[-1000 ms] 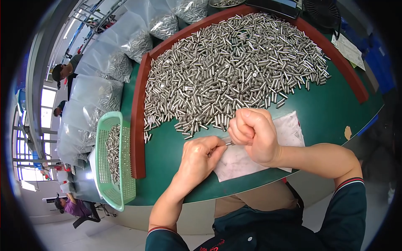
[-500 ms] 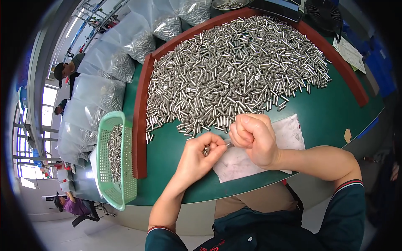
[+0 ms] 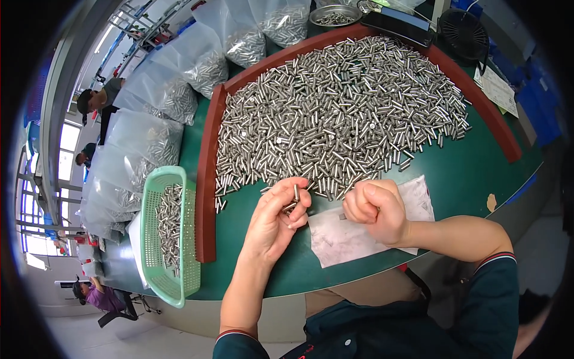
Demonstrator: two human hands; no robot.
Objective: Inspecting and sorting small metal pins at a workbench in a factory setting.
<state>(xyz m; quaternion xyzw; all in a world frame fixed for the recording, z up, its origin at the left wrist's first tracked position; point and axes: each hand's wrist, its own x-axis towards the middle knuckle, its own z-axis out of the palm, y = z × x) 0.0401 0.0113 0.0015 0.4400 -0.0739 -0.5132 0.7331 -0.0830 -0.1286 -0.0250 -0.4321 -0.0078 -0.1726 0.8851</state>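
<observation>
My left hand (image 3: pixel 269 224) is turned palm up in front of the pile, its fingers curled round a few small metal pins. One shiny pin (image 3: pixel 296 192) stands up between the thumb and fingertips. To its right my right hand (image 3: pixel 385 215) is closed in a fist above a stained white cloth (image 3: pixel 332 239). The end of a pin (image 3: pixel 342 216) seems to peek out at the fist's left side; the rest is hidden by the fingers. Beyond both hands spreads a large heap of loose silver pins (image 3: pixel 341 113) on the green table (image 3: pixel 442 161).
Red-brown rails (image 3: pixel 207 197) border the heap. At the left is a green plastic basket (image 3: pixel 192 269) holding pins. Clear bags of pins (image 3: pixel 206 66) line the far left edge. A metal bowl (image 3: pixel 320 23), a phone-like dark device (image 3: pixel 397 27) and a black fan (image 3: pixel 463 33) sit at the back.
My hands have drawn apart. The left has turned palm up, raising a pin at its fingertips; the right, still a fist, has shifted slightly right and nearer. The whole view has moved a little.
</observation>
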